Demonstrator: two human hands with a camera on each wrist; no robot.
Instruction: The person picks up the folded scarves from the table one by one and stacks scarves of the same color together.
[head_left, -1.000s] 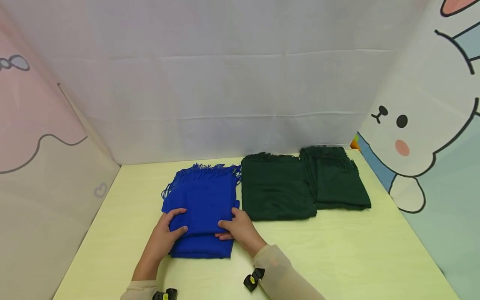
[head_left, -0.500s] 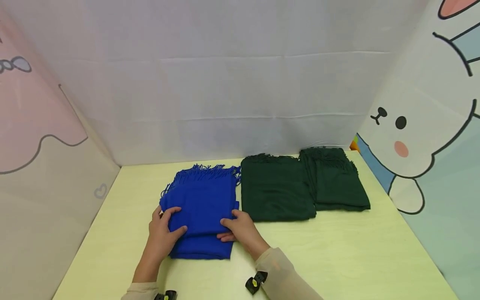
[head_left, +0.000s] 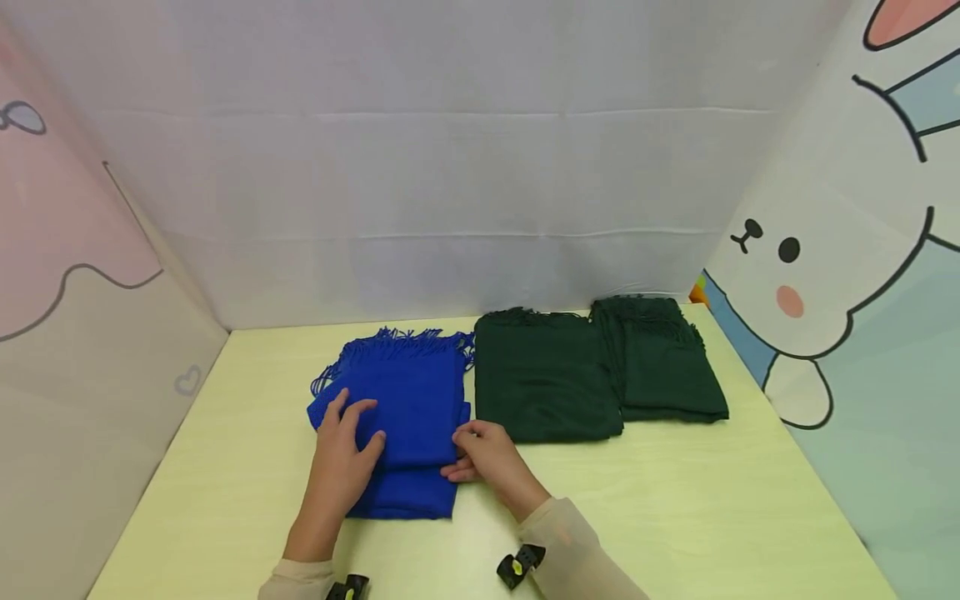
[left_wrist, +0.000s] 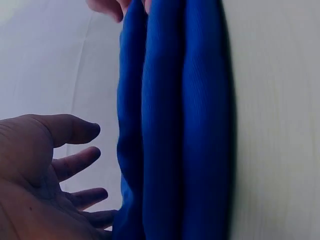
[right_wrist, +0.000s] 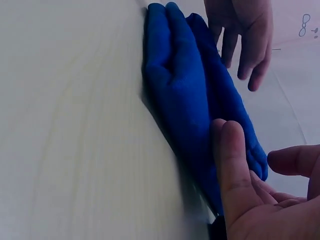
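A blue fringed scarf (head_left: 412, 400) lies folded in layers on the table, its fringe pointing to the back. Above its left part, my left hand (head_left: 341, 467) has its fingers spread and relaxed. In the left wrist view this hand (left_wrist: 45, 175) grips nothing; its thumb is apart from the stacked folds (left_wrist: 165, 125). At the right edge, my right hand (head_left: 491, 462) pinches the upper layer between thumb and forefinger. Its other fingers stretch along the lower fold, as the right wrist view shows beside the blue cloth (right_wrist: 182, 100).
Two dark green fringed scarves lie folded to the right of the blue one: a nearer green scarf (head_left: 547, 383) and a far-right green scarf (head_left: 671, 375). The pale yellow table (head_left: 675, 517) meets a white cloth wall (head_left: 450, 183) behind and printed walls at both sides.
My left hand has let go of the scarf's left edge and lifted, shifting slightly right over the cloth. The right hand stays at the right edge, its thumb drawn nearer the rim.
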